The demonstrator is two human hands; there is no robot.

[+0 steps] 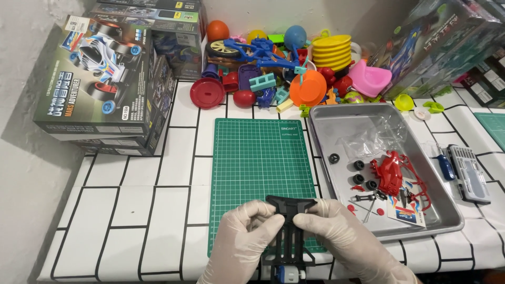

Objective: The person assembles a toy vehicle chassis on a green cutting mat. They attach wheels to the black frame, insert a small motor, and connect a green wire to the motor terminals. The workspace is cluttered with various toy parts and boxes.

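Observation:
My two gloved hands hold a black toy car chassis upright-lengthwise over the near edge of a green cutting mat. My left hand pinches its left side near the front bumper. My right hand grips the right side. A small white motor piece shows at the chassis's near end.
A metal tray to the right holds a red car body, several small black wheels, axles, a sticker sheet and a clear bag. A screwdriver and grey tool case lie beyond it. Toy car boxes stack at left; colourful plastic toys crowd the back.

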